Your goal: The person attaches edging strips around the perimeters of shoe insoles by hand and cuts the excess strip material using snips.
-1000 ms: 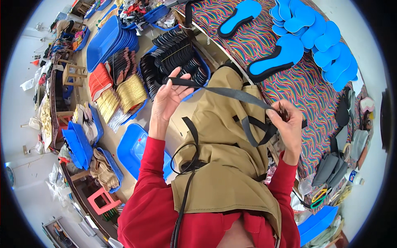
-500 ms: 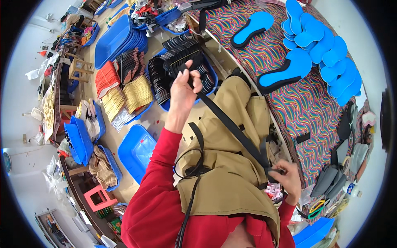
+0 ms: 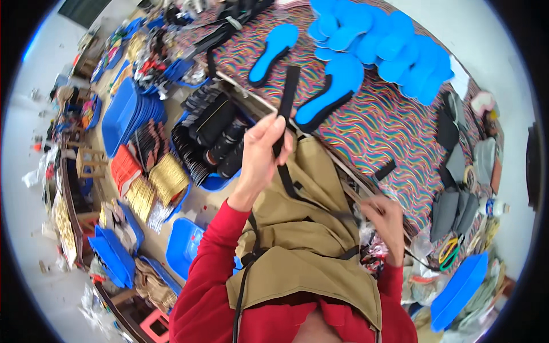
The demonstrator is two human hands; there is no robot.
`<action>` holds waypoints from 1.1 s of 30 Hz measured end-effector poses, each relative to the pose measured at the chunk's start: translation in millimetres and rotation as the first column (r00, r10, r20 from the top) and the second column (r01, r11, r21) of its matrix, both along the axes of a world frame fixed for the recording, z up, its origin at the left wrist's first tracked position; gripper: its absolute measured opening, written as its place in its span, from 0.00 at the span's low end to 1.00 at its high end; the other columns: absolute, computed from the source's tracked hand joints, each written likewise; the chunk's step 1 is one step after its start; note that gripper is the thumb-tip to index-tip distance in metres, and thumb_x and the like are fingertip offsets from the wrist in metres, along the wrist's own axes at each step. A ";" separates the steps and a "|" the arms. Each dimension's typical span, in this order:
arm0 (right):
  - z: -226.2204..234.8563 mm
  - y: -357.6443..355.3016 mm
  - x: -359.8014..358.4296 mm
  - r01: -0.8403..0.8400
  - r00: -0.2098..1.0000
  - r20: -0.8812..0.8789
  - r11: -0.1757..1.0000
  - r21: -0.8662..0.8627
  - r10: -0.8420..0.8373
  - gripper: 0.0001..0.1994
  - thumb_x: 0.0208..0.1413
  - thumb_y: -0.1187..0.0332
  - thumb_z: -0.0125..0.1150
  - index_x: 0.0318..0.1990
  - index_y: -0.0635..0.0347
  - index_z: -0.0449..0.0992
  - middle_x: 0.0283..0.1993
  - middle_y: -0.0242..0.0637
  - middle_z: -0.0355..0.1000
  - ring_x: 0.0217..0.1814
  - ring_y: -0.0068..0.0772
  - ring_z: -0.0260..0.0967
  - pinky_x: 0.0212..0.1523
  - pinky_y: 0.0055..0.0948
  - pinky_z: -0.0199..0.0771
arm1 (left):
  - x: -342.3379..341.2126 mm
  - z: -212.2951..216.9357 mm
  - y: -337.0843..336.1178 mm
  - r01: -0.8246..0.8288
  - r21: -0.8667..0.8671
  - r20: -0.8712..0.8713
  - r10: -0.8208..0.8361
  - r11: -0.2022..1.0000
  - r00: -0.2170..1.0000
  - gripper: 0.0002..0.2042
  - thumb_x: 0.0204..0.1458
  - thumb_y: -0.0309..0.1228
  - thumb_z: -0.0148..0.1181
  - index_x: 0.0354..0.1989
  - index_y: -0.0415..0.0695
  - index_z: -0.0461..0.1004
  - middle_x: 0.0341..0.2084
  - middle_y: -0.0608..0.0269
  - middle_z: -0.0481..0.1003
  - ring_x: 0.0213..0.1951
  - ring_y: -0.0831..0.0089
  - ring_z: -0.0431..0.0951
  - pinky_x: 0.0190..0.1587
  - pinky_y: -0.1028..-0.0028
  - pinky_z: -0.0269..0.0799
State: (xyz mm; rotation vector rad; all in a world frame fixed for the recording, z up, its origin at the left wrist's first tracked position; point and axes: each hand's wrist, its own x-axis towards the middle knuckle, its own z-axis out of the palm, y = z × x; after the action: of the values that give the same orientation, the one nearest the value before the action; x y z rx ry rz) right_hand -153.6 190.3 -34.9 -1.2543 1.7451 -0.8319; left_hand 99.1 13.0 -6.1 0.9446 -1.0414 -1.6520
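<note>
1. The left hand (image 3: 262, 154) has its thumb and fingers clamped on a black strap (image 3: 290, 86); one end of the strap sticks up above the grip.
2. The rest of the strap hangs below that hand and runs over the tan apron (image 3: 309, 274) toward the right hand.
3. The right hand (image 3: 384, 222) is beside the apron, near the cloth's edge, its fingers bent. It is blurred at the tips, so I cannot tell whether they pinch the strap's far part.
4. Beyond the hands, a wavy-patterned cloth (image 3: 394, 134) bears two black-edged blue insoles, the farther one (image 3: 274, 54) and the nearer one (image 3: 333, 88), the latter just beside the strap's raised end.
5. A pile of blue insoles (image 3: 389, 43) lies farther along, its pieces overlapping.
6. A short black piece (image 3: 385, 170) lies on the cloth, above the right hand.
7. Left of the left hand, a blue tray (image 3: 218, 183) holds black pieces (image 3: 213, 117); a blue tub (image 3: 182, 246) is nearer.
</note>
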 end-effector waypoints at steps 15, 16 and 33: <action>17.7 -101.5 11.0 0.586 0.570 0.802 0.773 -0.243 -0.180 0.09 0.55 0.69 0.67 0.26 0.59 0.74 0.18 0.22 0.65 0.17 0.07 0.49 0.18 0.17 0.44 | -79.6 -11.0 40.0 0.445 0.094 0.043 -0.450 0.891 0.892 0.13 0.62 0.33 0.54 0.46 0.35 0.77 0.22 0.61 0.77 0.22 0.77 0.73 0.26 0.79 0.68; 18.6 -98.5 9.9 0.590 0.575 0.796 0.770 -0.244 -0.188 0.10 0.55 0.70 0.67 0.24 0.59 0.74 0.18 0.22 0.64 0.17 0.08 0.50 0.18 0.17 0.44 | -89.2 -8.3 38.1 0.412 0.046 0.057 -0.414 0.910 0.909 0.13 0.61 0.32 0.55 0.46 0.35 0.77 0.23 0.60 0.77 0.23 0.77 0.74 0.26 0.79 0.68; 1.0 -40.4 -32.8 0.428 0.566 0.794 0.902 -0.054 -0.221 0.13 0.63 0.59 0.56 0.44 0.61 0.73 0.23 0.23 0.62 0.22 0.11 0.53 0.21 0.17 0.45 | -137.2 -12.1 29.3 0.345 0.053 0.069 -0.348 0.937 0.935 0.07 0.54 0.27 0.65 0.38 0.38 0.79 0.18 0.69 0.73 0.16 0.86 0.66 0.17 0.85 0.56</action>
State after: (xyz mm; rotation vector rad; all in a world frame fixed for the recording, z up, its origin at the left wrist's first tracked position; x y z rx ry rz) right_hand -186.4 149.9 -33.9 -0.5154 1.1567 -1.5771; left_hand -38.1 42.3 -18.2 0.8935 -1.2894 -1.9426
